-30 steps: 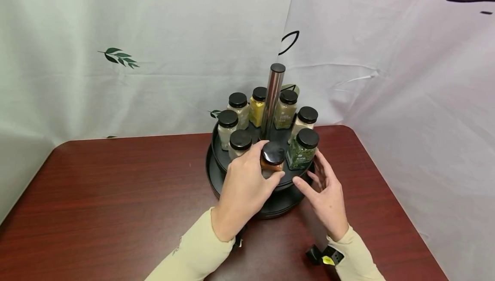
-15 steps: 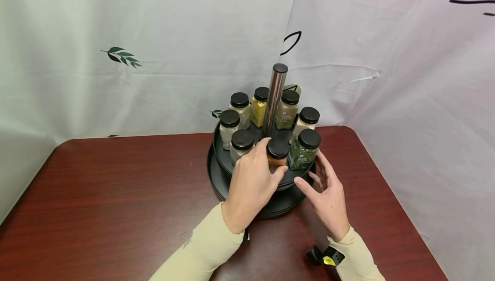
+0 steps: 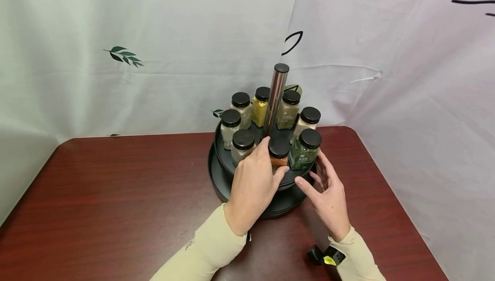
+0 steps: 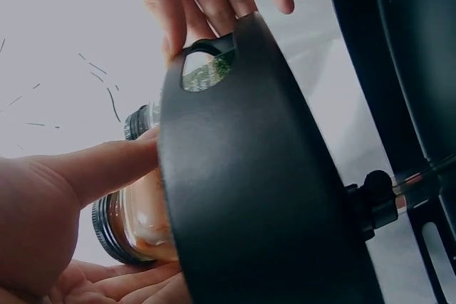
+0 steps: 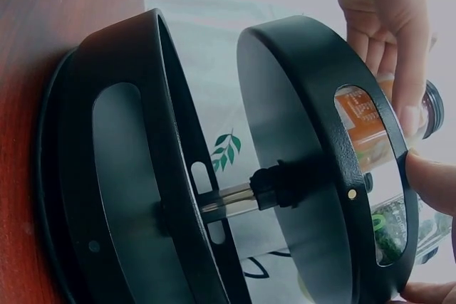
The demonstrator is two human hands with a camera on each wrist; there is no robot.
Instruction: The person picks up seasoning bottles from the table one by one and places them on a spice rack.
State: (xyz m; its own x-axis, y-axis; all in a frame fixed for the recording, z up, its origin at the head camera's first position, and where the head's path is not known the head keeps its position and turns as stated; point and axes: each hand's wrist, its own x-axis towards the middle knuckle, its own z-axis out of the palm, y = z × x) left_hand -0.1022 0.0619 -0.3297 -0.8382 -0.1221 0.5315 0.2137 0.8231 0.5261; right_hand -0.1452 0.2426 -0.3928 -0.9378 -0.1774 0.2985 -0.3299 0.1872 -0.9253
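My left hand (image 3: 253,182) holds a spice jar (image 3: 279,159) with orange contents and a black lid, at the front of the upper tier (image 3: 232,167) of a black two-tier turntable. Thumb and fingers lie on opposite sides of that jar (image 4: 146,211) in the left wrist view. My right hand (image 3: 328,201) rests at the tier's right front, fingers spread and its thumb (image 5: 431,176) touching the rim in the right wrist view. Beside it stands a jar of green flakes (image 3: 303,154). The lower part of the orange jar is hidden behind the rim.
Several more black-lidded jars, one with yellow contents (image 3: 260,111), circle the tall metal post (image 3: 276,100). Below is the wider lower tier (image 3: 276,208). The turntable stands on a reddish-brown table (image 3: 131,195) before a white cloth backdrop (image 3: 174,36).
My left hand has moved slightly away and to the right with the orange jar, whose lid has tipped a little. The right hand has stayed at the rim. The view has shifted slightly.
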